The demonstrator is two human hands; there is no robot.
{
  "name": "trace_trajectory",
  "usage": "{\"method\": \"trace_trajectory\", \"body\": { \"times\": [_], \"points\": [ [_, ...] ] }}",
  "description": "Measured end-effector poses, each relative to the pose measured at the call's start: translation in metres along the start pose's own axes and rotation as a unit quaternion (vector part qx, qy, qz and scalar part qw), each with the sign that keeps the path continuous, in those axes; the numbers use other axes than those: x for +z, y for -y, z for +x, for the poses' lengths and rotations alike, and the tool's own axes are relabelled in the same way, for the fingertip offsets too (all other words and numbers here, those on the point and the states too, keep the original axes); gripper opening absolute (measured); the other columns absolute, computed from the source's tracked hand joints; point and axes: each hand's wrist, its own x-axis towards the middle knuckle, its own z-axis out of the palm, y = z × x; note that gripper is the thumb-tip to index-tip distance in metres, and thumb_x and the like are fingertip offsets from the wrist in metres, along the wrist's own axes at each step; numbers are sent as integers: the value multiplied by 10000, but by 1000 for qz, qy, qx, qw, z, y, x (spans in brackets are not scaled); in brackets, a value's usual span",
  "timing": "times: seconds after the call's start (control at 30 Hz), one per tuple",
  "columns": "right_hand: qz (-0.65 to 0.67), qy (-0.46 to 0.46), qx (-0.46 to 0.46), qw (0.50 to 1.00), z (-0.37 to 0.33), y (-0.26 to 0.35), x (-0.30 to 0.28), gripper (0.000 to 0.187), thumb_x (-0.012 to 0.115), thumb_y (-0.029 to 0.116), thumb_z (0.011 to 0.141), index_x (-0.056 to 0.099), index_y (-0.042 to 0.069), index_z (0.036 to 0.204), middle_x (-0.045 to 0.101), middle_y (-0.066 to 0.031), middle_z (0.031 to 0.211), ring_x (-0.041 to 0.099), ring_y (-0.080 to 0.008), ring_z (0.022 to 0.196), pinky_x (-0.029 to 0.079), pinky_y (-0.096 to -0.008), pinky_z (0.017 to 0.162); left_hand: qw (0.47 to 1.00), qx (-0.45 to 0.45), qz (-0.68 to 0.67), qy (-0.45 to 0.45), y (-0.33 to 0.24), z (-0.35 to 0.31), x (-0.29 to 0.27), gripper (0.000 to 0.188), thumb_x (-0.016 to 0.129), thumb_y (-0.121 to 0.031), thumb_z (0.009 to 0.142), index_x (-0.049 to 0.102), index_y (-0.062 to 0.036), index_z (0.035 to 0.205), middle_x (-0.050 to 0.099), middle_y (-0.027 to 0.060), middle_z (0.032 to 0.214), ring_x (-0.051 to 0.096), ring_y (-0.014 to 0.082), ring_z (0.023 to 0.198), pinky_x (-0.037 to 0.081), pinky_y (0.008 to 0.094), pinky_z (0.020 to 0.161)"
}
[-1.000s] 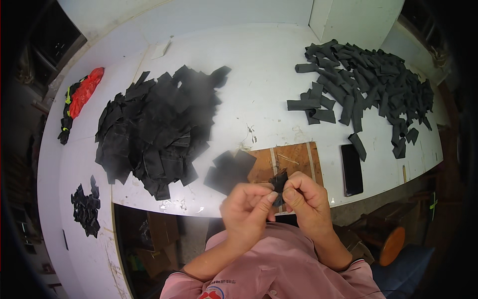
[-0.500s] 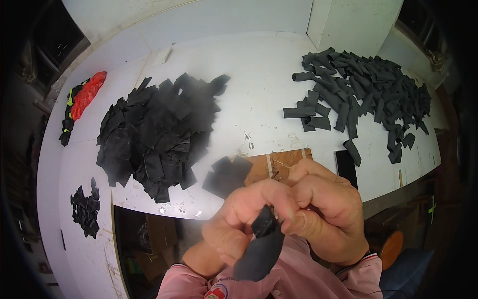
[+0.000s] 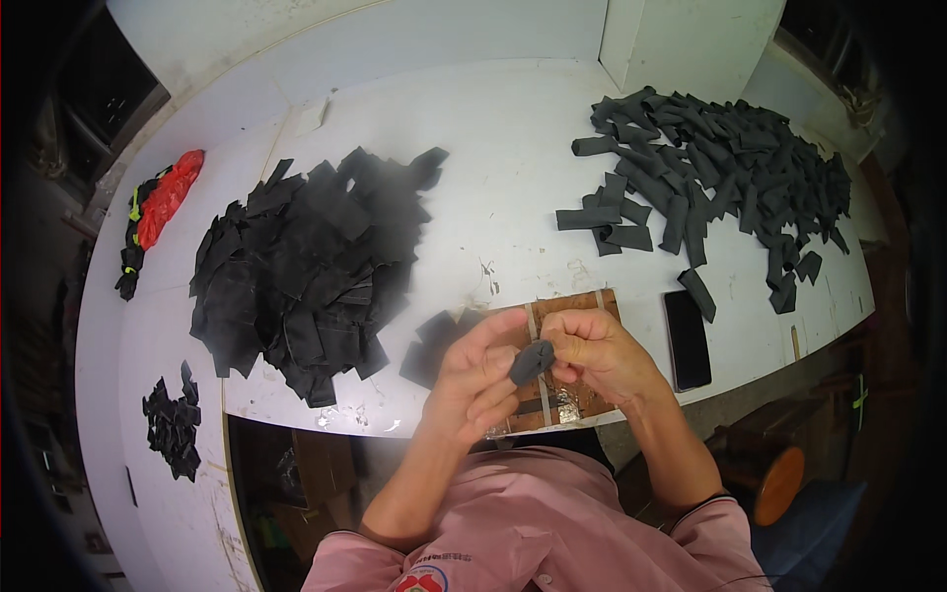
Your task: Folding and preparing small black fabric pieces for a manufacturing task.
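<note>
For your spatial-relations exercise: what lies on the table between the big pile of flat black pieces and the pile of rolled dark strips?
Bare white table separates the flat black pile from the rolled strips, per the head view.

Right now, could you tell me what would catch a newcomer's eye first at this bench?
Two heaps on the white table: flat black squares on the left, rolled dark strips at the far right. At the near edge, the left hand and right hand pinch one dark piece over a wooden board. A red bundle lies far left.
</note>
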Motion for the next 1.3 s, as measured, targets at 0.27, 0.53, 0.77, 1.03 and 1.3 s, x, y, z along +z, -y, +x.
{"method": "trace_trajectory", "body": {
  "times": [0.27,0.53,0.77,1.03,1.3],
  "points": [
    [-67,109,-69,989,8,22,1,138,523,147,853,545,35,775,521,32,729,449,-38,637,377,-189,589,935,116,334,-6,4,-1,33,431,487,-54,848,309,-7,1238,503,52,684,312,30,377,320,175,339],
    [-86,64,-37,994,18,3,-9,133,511,130,846,539,48,744,485,46,648,410,-18,572,324,-167,509,998,50,11,-22,1,11,5,296,423,-10,828,451,17,1121,539,96,746,282,47,336,286,186,312],
    [-84,38,-87,992,17,13,-2,148,519,132,839,534,46,720,477,47,638,401,-14,580,322,-165,519,996,60,49,-41,4,11,20,335,404,-19,836,433,-3,1169,575,187,845,306,37,342,288,155,314],
    [-40,36,43,998,15,-32,-27,150,513,131,834,528,60,703,484,40,624,404,-11,540,320,-169,478,999,9,-50,-11,15,3,-28,339,425,-41,845,426,-30,1185,581,155,945,380,51,399,344,168,353],
    [-235,-117,-95,960,-2,-11,-8,183,558,206,812,565,23,822,522,0,656,490,-75,586,375,-203,502,640,306,705,-1,-1,14,13,223,571,3,733,584,11,956,565,126,1002,549,230,881,412,287,783]
  ]
}}
